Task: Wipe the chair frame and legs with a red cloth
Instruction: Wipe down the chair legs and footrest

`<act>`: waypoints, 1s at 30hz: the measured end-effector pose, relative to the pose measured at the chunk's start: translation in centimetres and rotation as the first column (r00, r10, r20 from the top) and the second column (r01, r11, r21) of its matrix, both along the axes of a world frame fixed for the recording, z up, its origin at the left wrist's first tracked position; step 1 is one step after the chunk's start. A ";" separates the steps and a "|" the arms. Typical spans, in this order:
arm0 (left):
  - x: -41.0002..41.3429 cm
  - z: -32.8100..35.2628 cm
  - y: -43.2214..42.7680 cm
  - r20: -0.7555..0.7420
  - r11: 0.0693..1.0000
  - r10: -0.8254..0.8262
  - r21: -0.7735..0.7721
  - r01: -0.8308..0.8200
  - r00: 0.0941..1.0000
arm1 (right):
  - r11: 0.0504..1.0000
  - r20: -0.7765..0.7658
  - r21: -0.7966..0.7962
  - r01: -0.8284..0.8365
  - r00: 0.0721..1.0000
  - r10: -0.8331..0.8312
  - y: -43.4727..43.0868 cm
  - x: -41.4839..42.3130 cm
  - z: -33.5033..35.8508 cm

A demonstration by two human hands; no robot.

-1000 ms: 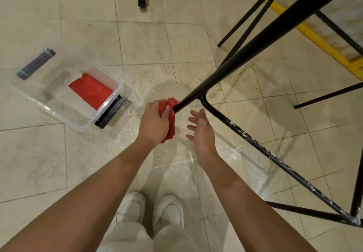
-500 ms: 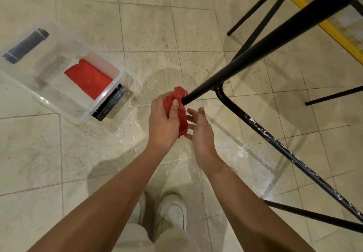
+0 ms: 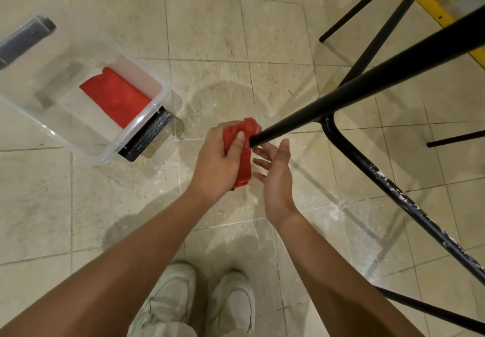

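The red cloth [image 3: 242, 152] is bunched over the tip of the black chair leg [image 3: 341, 100], which slants up to your right. Your left hand [image 3: 217, 163] grips the cloth round that tip, probably to rub it clean. Your right hand [image 3: 275, 176] hovers just beside, fingers spread, holding nothing. A clear tub [image 3: 164, 92] sits on the floor, left.

dusty tiled floor [image 3: 236, 34], workshop-like

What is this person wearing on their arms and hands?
Nothing: the left hand and right hand show no gloves, rings or watch, and the left forearm and right forearm show no sleeve. Below are white shoes and pale trousers.
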State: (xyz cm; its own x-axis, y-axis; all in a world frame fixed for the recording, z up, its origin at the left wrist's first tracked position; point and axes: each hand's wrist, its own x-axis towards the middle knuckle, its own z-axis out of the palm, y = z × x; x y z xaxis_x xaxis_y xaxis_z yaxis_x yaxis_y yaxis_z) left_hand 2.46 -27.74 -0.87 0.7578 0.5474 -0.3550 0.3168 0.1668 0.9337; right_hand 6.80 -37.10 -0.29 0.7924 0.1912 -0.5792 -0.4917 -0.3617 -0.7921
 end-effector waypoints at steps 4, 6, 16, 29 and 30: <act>-0.6 -2.3 -0.7 -0.070 0.999 0.031 0.016 -0.030 0.997 | 1.000 -0.010 0.013 -0.019 1.000 0.019 0.6 -0.7 -1.2; -0.9 -3.5 -0.3 -0.140 1.000 0.021 -0.006 -0.022 0.990 | 1.000 -0.015 0.015 -0.019 1.000 0.019 0.6 -1.2 -1.6; -0.8 -5.2 1.8 -0.272 0.997 0.049 -0.051 -0.065 0.961 | 0.999 -0.046 -0.027 -0.028 0.999 0.026 0.1 -1.4 -2.4; -0.6 -8.1 0.3 -0.369 0.996 0.002 0.079 0.029 0.929 | 0.999 -0.076 -0.031 -0.013 0.997 0.011 -0.1 -1.3 -3.3; -0.6 -8.2 0.4 -0.385 0.996 -0.010 0.076 0.043 0.923 | 0.999 -0.076 -0.036 -0.020 0.997 0.018 -0.1 -1.3 -3.4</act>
State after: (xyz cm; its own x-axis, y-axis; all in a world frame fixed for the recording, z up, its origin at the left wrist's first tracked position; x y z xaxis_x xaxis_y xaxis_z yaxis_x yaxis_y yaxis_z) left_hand 1.87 -27.39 -9.11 0.5874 0.5684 -0.5761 0.6565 0.0815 0.7499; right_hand 5.46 -37.23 -3.65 0.7422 0.1832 -0.6447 -0.5428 -0.3999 -0.7386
